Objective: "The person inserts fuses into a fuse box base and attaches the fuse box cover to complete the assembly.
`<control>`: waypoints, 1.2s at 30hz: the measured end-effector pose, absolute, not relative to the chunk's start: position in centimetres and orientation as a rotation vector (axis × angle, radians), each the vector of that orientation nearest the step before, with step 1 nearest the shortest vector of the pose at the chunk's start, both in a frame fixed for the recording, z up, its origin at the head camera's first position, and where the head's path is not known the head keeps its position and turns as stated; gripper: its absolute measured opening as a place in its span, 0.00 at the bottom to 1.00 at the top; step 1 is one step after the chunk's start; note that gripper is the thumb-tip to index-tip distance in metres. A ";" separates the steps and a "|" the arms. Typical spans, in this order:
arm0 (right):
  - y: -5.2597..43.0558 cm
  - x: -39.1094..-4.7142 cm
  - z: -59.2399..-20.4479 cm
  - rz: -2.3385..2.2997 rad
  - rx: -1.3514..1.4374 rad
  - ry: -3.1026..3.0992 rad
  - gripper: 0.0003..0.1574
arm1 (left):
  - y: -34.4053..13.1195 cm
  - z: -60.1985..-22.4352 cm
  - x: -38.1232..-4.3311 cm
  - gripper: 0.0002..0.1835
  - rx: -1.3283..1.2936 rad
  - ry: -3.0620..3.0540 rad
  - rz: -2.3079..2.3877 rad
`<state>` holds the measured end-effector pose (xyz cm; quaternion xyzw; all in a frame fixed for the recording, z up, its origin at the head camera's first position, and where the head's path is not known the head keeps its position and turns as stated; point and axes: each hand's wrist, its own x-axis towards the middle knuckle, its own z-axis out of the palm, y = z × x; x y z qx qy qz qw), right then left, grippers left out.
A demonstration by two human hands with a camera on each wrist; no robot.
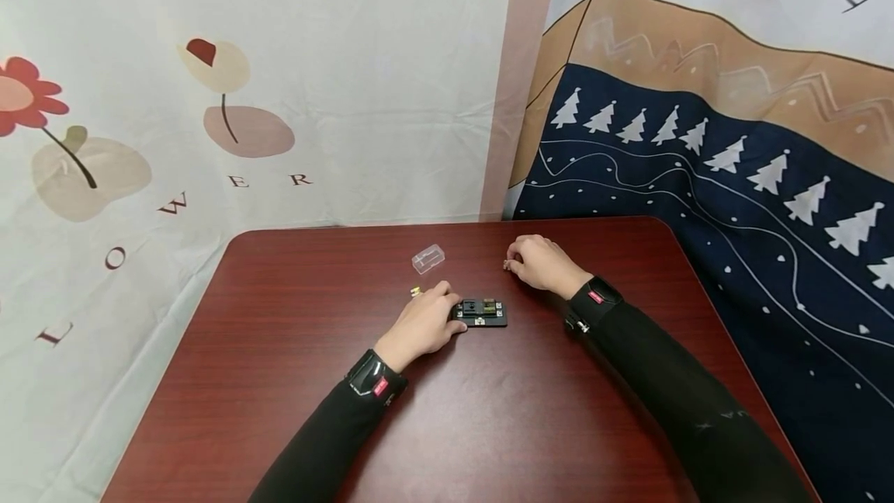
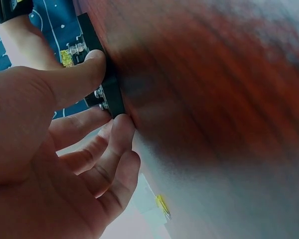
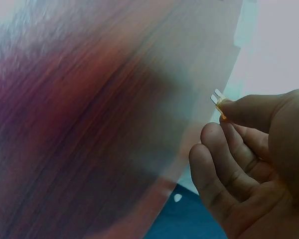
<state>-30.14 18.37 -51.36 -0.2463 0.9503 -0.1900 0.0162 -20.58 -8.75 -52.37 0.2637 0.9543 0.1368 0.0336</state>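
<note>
My left hand [image 1: 421, 322] grips the left end of a black fuse block [image 1: 493, 321], thumb on the near side and fingers at the end. A yellow piece, apparently a blade fuse [image 2: 66, 58], sits in the block. To the right and farther back, my right hand [image 1: 543, 263] pinches an orange-yellow blade fuse [image 3: 221, 104] between thumb and forefinger. Two flat metal prongs of that fuse point away from the fingers in the right wrist view. Just beyond the left fingers, another yellow blade fuse [image 1: 415, 291] lies on the table.
A clear plastic box [image 1: 428, 258] lies behind the left hand on the reddish-brown wooden table [image 1: 447, 425]. Printed cloths hang behind the table: a pale one with flowers [image 1: 391, 99] and a dark blue one with trees [image 1: 628, 161] at right.
</note>
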 end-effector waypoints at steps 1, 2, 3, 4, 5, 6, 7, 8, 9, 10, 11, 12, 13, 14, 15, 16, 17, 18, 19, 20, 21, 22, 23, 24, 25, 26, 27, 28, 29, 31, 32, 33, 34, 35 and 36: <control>18.2 -30.0 -51.2 -0.588 -0.773 2.953 0.05 | -8.8 -52.3 -20.6 0.27 0.812 2.935 0.420; 18.0 -29.8 -51.0 -0.590 -0.782 2.951 0.05 | -8.8 -52.3 -20.6 0.27 0.812 2.936 0.421; 17.9 -29.5 -50.8 -0.596 -0.795 2.945 0.05 | -8.8 -52.3 -20.6 0.27 0.813 2.936 0.422; 17.7 -29.3 -50.6 -0.603 -0.808 2.939 0.05 | -8.8 -52.3 -20.6 0.27 0.815 2.937 0.424; 17.4 -29.1 -50.4 -0.616 -0.819 2.931 0.04 | -8.8 -52.3 -20.6 0.27 0.816 2.939 0.427; 17.2 -28.8 -50.3 -0.621 -0.828 2.928 0.04 | -8.9 -52.3 -20.5 0.26 0.819 2.940 0.431; 17.0 -28.6 -50.1 -0.628 -0.842 2.925 0.04 | -8.9 -52.3 -20.5 0.26 0.821 2.942 0.435; 16.8 -28.3 -50.0 -0.639 -0.853 2.920 0.04 | -8.9 -52.4 -20.5 0.26 0.823 2.944 0.438; 16.5 -28.1 -49.9 -0.649 -0.867 2.916 0.04 | -8.9 -52.4 -20.5 0.25 0.825 2.944 0.438; 16.3 -27.8 -49.8 -0.654 -0.880 2.913 0.04 | -8.9 -52.4 -20.5 0.25 0.826 2.944 0.439; 16.1 -27.5 -49.7 -0.657 -0.895 2.908 0.04 | -8.9 -52.4 -20.5 0.25 0.827 2.945 0.439; 15.9 -27.2 -49.6 -0.656 -0.908 2.904 0.04 | -8.9 -52.4 -20.5 0.25 0.828 2.945 0.440; 15.7 -26.9 -49.6 -0.667 -0.921 2.896 0.04 | -8.9 -52.4 -20.5 0.25 0.829 2.945 0.439; 15.4 -26.6 -49.5 -0.674 -0.935 2.889 0.05 | -8.9 -52.4 -20.5 0.25 0.830 2.946 0.435; 15.2 -26.4 -49.5 -0.680 -0.949 2.883 0.05 | -8.9 -52.4 -20.6 0.25 0.832 2.947 0.436; 15.0 -26.1 -49.4 -0.690 -0.962 2.876 0.05 | -8.9 -52.4 -20.6 0.25 0.835 2.948 0.435; 14.8 -25.9 -49.3 -0.698 -0.974 2.873 0.05 | -8.9 -52.4 -20.6 0.25 0.837 2.950 0.434; 14.6 -25.7 -49.3 -0.710 -0.990 2.871 0.05 | -8.9 -52.4 -20.6 0.25 0.838 2.952 0.429; 14.5 -25.5 -49.2 -0.713 -1.006 2.873 0.05 | -8.9 -52.4 -20.6 0.25 0.838 2.954 0.426; 14.3 -25.3 -49.2 -0.712 -1.022 2.875 0.04 | -8.8 -52.3 -20.6 0.25 0.838 2.955 0.422; 14.1 -25.1 -49.1 -0.709 -1.038 2.876 0.04 | -8.8 -52.3 -20.6 0.25 0.837 2.955 0.422; 14.0 -25.0 -49.1 -0.705 -1.052 2.877 0.04 | -8.8 -52.3 -20.6 0.25 0.836 2.955 0.419; 13.9 -24.8 -49.0 -0.696 -1.062 2.881 0.03 | -8.8 -52.3 -20.6 0.24 0.835 2.955 0.417; 13.7 -24.7 -49.0 -0.690 -1.074 2.881 0.03 | -8.8 -52.3 -20.6 0.24 0.834 2.954 0.417; 13.6 -24.5 -49.0 -0.681 -1.079 2.879 0.03 | -8.8 -52.3 -20.6 0.24 0.835 2.954 0.418; 13.5 -24.4 -49.0 -0.679 -1.085 2.874 0.03 | -8.8 -52.3 -20.6 0.24 0.836 2.954 0.418; 13.4 -24.3 -48.9 -0.671 -1.090 2.871 0.03 | -8.8 -52.3 -20.6 0.23 0.837 2.953 0.417; 13.2 -24.2 -48.9 -0.663 -1.092 2.865 0.03 | -8.8 -52.4 -20.7 0.23 0.838 2.953 0.416; 13.1 -24.1 -48.9 -0.654 -1.098 2.861 0.03 | -8.8 -52.4 -20.7 0.22 0.839 2.953 0.415; 13.0 -23.9 -48.9 -0.629 -1.108 2.856 0.03 | -8.8 -52.4 -20.7 0.22 0.840 2.954 0.411; 12.9 -23.9 -49.0 -0.619 -1.114 2.855 0.03 | -8.8 -52.4 -20.7 0.21 0.840 2.953 0.410; 12.8 -23.8 -49.0 -0.608 -1.120 2.854 0.03 | -8.9 -52.4 -20.7 0.21 0.841 2.953 0.408; 12.8 -23.7 -49.0 -0.601 -1.125 2.853 0.03 | -8.9 -52.4 -20.7 0.21 0.841 2.953 0.409; 12.7 -23.7 -49.0 -0.596 -1.131 2.854 0.04 | -8.9 -52.3 -20.7 0.21 0.841 2.951 0.410; 12.7 -23.7 -49.0 -0.594 -1.136 2.856 0.04 | -8.9 -52.3 -20.7 0.21 0.840 2.950 0.410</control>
